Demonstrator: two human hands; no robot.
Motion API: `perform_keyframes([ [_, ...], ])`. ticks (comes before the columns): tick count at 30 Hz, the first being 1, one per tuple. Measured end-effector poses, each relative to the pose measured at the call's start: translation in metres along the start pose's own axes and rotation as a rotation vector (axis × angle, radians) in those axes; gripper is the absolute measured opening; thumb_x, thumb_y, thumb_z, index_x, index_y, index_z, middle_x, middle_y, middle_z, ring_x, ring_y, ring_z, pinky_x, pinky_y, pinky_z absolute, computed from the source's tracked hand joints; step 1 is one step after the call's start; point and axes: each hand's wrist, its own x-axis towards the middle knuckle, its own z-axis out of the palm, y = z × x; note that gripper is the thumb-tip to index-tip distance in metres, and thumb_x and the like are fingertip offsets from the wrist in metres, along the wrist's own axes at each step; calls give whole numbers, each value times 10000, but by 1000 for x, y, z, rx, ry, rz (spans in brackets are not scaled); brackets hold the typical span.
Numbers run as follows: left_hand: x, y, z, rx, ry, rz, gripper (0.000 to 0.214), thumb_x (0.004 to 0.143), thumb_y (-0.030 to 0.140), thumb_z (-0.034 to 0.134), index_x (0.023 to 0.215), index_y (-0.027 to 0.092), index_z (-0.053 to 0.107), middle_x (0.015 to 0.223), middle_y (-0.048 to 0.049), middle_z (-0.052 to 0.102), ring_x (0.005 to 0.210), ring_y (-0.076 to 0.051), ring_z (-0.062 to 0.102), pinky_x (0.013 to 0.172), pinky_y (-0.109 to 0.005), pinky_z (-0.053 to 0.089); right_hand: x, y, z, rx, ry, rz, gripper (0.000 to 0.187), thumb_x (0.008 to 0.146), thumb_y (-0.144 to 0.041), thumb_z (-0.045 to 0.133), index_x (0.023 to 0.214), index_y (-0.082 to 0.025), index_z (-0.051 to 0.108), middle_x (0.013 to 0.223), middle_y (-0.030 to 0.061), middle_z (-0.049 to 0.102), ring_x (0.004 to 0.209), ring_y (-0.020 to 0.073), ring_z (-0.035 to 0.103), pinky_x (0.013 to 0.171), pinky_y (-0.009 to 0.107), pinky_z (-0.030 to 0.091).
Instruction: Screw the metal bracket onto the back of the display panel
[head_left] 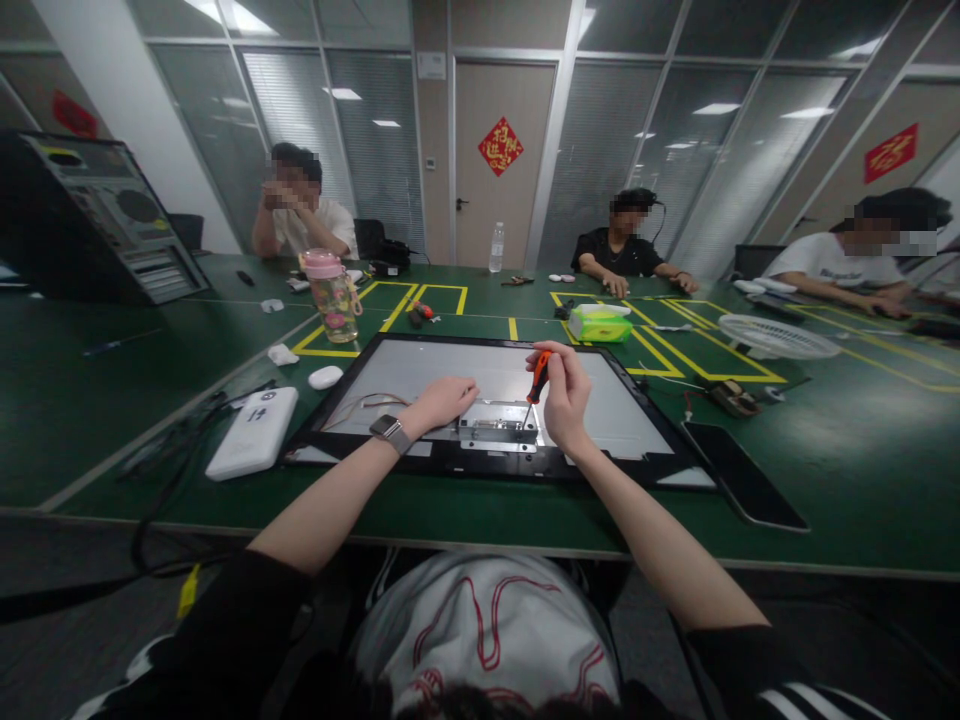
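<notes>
A screen panel (pixel 427 362) with a black frame lies flat on the green table, its grey-white side up. A metal bracket (pixel 495 446) is fixed near its front edge. My right hand (pixel 566 398) is closed around an orange and black screwdriver (pixel 539 378), held nearly upright with its tip down at the bracket's right part. My left hand (pixel 444 402) lies on the panel left of the bracket, fingers stretched towards it; the fingertips are partly hidden. Thin wires (pixel 349 408) run across the panel behind my left wrist.
A white power bank (pixel 253 435) and a white case (pixel 325 378) lie left of the panel, a phone (pixel 742 475) right. Behind are a pink-lidded bottle (pixel 330 300), a green packet (pixel 600 323) and a white fan grille (pixel 778 338). A computer tower (pixel 112 215) stands far left. Several people sit opposite.
</notes>
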Motion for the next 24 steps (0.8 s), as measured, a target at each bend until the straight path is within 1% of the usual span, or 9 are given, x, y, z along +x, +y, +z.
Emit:
perform_keyframes([
  [3,0,0,0,-1,5,6,365,970,346,323,861,163,619,847,-92,678,748,-214,598,635,-290,388,0,1,0,-110,28,-100,145,904,-301,546,947,-230,665,862,36,585,808,172,571,745,342,474],
  [5,0,0,1,5,6,2,363,970,344,325,870,162,622,858,-92,680,757,-211,601,642,-288,392,0,0,0,-157,47,-131,136,890,-284,568,953,-230,676,864,33,565,819,172,554,767,349,462],
  [9,1,0,1,18,0,0,361,968,339,328,881,162,630,881,-98,682,778,-218,606,660,-294,403,-2,0,0,-96,13,-66,231,956,-276,439,1066,-225,636,822,26,563,769,162,556,741,341,456],
  [11,1,0,1,16,-1,0,360,967,341,329,883,163,630,875,-98,683,773,-221,605,663,-298,407,-2,0,-1,-57,-5,-52,260,974,-274,387,1079,-222,620,815,27,576,769,163,566,738,340,454],
  [12,1,0,0,14,0,-3,360,966,344,329,884,164,630,873,-98,682,768,-221,604,663,-299,408,-1,0,-1,-55,-6,-61,254,973,-275,391,1060,-222,623,821,29,582,776,164,567,739,340,453],
  [15,2,-1,1,10,2,-6,360,966,351,327,889,166,627,879,-98,683,765,-220,602,658,-298,405,1,-1,-1,-122,36,-136,172,928,-282,495,949,-221,654,856,35,578,810,172,556,747,338,450],
  [17,2,-2,2,12,1,2,361,967,351,324,884,167,623,880,-96,683,765,-217,600,649,-293,398,1,0,-2,-172,64,-163,155,913,-278,521,927,-217,663,867,39,570,832,177,550,752,336,449],
  [22,2,-3,3,10,0,7,370,968,354,315,876,164,619,873,-91,680,754,-205,593,641,-285,391,-1,2,-1,-82,16,-58,274,981,-284,359,1046,-206,613,831,33,586,746,153,577,677,299,461],
  [24,2,-2,3,8,4,11,374,967,353,313,878,163,622,870,-93,678,753,-208,592,646,-290,394,-2,2,-1,-72,21,-80,252,974,-289,381,1013,-206,616,820,28,585,733,151,576,668,298,461],
])
